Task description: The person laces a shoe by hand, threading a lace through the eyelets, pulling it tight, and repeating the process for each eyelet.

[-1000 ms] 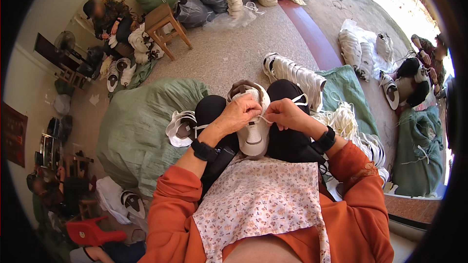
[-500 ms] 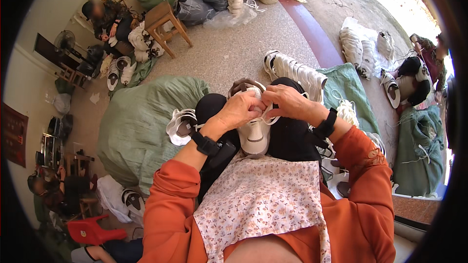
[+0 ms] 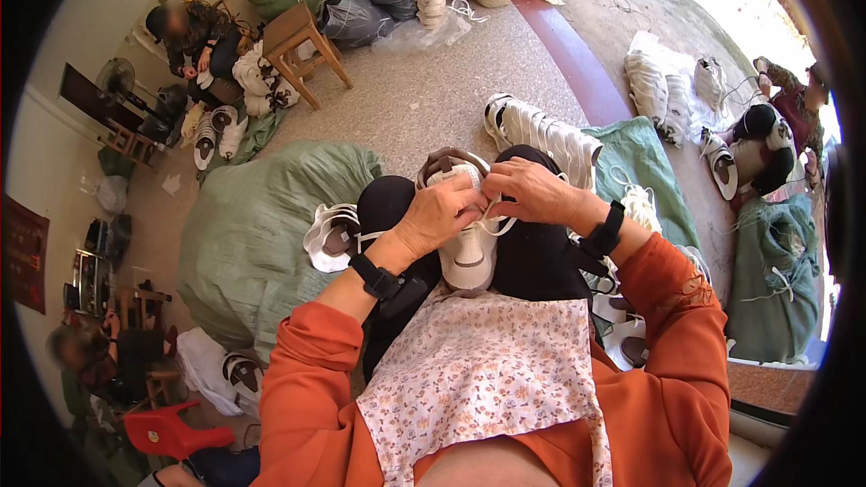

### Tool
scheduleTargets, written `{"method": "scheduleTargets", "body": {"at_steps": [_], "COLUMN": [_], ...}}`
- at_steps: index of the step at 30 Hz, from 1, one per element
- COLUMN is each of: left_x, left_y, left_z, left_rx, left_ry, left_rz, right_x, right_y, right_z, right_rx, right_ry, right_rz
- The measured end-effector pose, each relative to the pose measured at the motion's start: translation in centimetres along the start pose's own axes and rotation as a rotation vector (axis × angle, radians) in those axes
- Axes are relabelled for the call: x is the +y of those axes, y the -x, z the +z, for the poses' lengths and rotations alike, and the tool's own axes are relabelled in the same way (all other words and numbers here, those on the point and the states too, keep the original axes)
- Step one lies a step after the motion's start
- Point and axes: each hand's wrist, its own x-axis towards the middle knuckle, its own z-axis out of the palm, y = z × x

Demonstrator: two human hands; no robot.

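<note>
A white and brown shoe rests between my knees, its toe toward me and its brown collar pointing away. Over its tongue, my left hand pinches the white shoelace with bent fingers. My right hand grips the lace too, close against the left one, and a lace end trails past its back. Exactly how the lace runs between the fingertips is hidden. Beside my left knee are white shoe pieces with brown insides.
A large green sack bulges at my left. Stacked white shoe uppers lie beyond my right knee, by a green cloth. A wooden stool stands farther off. Other people sit at left and right, one near a red plastic stool.
My hands stay at the lace with only small finger shifts. More of the shoe's collar and tongue shows now, and the view has shifted slightly.
</note>
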Motion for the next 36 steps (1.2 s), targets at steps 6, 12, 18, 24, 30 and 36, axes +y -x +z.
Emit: {"method": "scheduleTargets", "body": {"at_steps": [6,12,18,24,30,36], "left_x": [0.1,0.3,-0.4,-2.6,0.0,0.2], "left_y": [-0.2,0.5,1.4,3.2,0.5,-1.0], "left_z": [-0.1,0.8,-1.7,-9.3,-1.9,0.0], "left_rx": [0.055,0.14,0.291,0.398,0.107,0.084], "left_ry": [-0.03,-0.098,-0.266,-0.157,0.036,-0.026], "left_rz": [0.098,0.155,0.144,-0.112,0.14,0.201], "right_x": [-0.4,-0.4,-0.6,-0.8,-0.7,-0.5], "right_y": [-0.2,-0.7,-1.1,-0.8,-0.8,-0.1], "right_z": [-0.9,-0.7,-1.7,-1.7,-0.5,-0.3], "right_rx": [0.001,-0.059,-0.163,-0.148,-0.128,-0.042], "right_ry": [0.055,0.047,-0.041,-0.116,-0.058,-0.125], "right_rz": [-0.025,0.022,0.075,0.102,0.124,0.121]}}
